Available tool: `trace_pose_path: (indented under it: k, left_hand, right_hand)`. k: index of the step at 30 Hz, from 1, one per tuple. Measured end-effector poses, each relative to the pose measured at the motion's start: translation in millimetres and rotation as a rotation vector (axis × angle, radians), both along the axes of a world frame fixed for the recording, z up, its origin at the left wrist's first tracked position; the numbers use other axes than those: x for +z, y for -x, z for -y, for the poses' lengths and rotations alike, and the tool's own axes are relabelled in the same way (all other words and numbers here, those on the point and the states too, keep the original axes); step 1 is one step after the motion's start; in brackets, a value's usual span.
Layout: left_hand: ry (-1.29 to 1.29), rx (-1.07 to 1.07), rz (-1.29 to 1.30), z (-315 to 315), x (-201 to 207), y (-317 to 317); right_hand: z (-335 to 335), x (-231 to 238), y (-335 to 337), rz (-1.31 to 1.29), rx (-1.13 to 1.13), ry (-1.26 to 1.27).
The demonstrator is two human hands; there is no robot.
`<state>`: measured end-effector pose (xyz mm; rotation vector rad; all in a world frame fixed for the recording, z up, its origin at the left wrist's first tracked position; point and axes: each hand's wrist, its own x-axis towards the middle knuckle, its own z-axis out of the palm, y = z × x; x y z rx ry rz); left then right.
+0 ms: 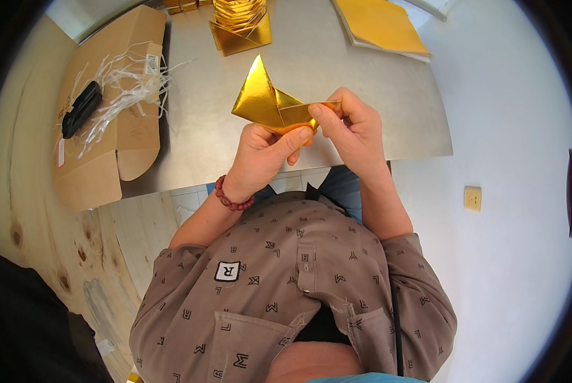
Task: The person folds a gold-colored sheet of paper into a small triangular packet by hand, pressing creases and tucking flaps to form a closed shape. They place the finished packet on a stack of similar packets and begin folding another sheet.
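Above the table's near edge I hold a partly folded sheet of shiny gold paper (257,101), with one pointed flap standing up at its left. My left hand (266,150) grips its lower edge, thumb on the near face and fingers beneath. At the paper's right end, my right hand (351,127) pinches a folded edge between thumb and fingers. Both hands are closed on the same piece. Some fingertips are hidden behind the paper.
A stack of folded gold paper pieces (241,39) stands at the back of the metal table (388,115). Yellow sheets (385,25) lie at the back right. On the left, flattened cardboard (132,137) carries white plastic strips (123,86) and a black stapler-like object (81,110).
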<state>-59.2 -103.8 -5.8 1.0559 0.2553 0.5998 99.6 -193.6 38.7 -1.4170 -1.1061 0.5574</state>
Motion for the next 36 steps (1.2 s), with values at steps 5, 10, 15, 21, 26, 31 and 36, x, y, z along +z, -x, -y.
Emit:
trace_pose_path:
  k: [5, 10, 15, 21, 26, 31, 36]
  left_hand:
    - [-0.151, 0.071, -0.144, 2, 5, 2]
    - [0.006, 0.051, -0.017, 3, 3, 0]
    - [-0.009, 0.043, -0.019, 3, 0, 1]
    - [-0.118, 0.09, -0.085, 7, 0, 2]
    - [-0.323, 0.219, -0.123, 10, -3, -2]
    - [-0.099, 0.106, -0.069, 4, 1, 1]
    - [0.034, 0.135, -0.031, 8, 5, -4]
  right_hand:
    - [-1, -1, 0, 0.043, -0.047, 0.071]
    - [-3, 1, 1, -0.102, 0.068, -0.021]
    - [1, 6, -4, -0.134, 0.145, -0.007]
    - [1, -1, -4, -0.127, 0.086, 0.003]
    - [-2, -6, 0, -0.121, 0.036, 0.012]
    - [-6, -9, 2, -0.231, 0.081, -0.008]
    - [-10, -9, 2, -0.165, 0.095, -0.002]
